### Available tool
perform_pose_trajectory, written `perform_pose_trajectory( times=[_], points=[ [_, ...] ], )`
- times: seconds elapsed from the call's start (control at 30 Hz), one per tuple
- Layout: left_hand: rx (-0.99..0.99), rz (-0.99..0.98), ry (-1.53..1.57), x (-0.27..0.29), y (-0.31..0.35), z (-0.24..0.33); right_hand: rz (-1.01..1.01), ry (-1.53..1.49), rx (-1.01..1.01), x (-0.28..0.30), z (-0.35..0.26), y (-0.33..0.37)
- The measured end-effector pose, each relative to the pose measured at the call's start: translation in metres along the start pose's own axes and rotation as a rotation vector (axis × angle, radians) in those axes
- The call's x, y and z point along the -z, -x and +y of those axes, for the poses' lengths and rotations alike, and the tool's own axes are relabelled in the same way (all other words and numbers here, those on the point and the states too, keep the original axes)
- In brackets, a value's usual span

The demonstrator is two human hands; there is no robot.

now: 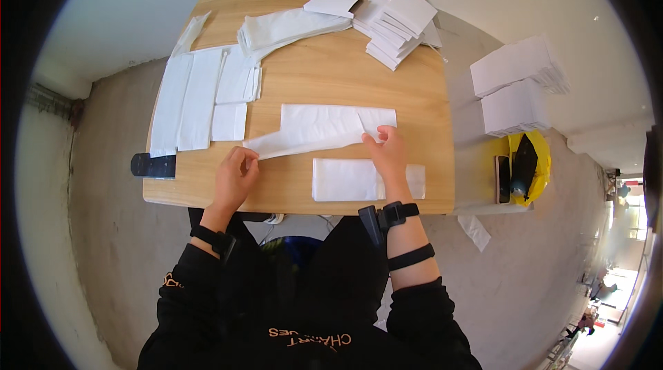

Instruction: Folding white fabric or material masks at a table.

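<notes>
Hands point(314, 163) – prob. pinching white sheet point(324, 128) – on table point(428, 104)

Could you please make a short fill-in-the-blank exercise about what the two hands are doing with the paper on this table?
1. Both hands hold a long sheet that is ____ in colour.
2. The left hand pinches the sheet's ____ end.
3. The right hand rests above a flat folded sheet near the table's ____ edge.
4. A fanned stack lies at the table's far ____ corner.

Missing words: white; left; near; right

Folded sheet point(345, 179) partly under right hand point(389, 154) (wrist too), far-right background blurred
</notes>
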State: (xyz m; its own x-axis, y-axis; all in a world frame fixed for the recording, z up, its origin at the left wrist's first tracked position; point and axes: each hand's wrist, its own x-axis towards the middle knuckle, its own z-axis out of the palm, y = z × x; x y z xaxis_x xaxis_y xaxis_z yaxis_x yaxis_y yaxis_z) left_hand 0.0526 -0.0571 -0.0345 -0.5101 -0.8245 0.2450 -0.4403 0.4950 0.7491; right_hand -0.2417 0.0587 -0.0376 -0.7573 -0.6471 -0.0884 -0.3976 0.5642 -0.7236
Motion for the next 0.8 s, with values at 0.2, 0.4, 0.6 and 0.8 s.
perform_pose_trajectory(
  times=[0.2, 0.4, 0.6, 0.8],
  points=[
    [0.113, -0.003, 0.075, 0.003, 0.007, -0.002, -0.099, -0.134, -0.229, -0.008, -0.017, 0.0],
    [0.151, 0.004, 0.086, 0.005, 0.01, -0.004, -0.21, -0.421, -0.223, -0.015, -0.039, 0.029],
    [0.142, -0.011, 0.097, 0.006, 0.008, -0.002, -0.111, -0.346, -0.233, -0.036, -0.028, 0.024],
    [0.161, -0.038, 0.098, 0.009, 0.009, -0.002, -0.021, -0.493, -0.267, -0.043, -0.024, 0.022]
  ],
)
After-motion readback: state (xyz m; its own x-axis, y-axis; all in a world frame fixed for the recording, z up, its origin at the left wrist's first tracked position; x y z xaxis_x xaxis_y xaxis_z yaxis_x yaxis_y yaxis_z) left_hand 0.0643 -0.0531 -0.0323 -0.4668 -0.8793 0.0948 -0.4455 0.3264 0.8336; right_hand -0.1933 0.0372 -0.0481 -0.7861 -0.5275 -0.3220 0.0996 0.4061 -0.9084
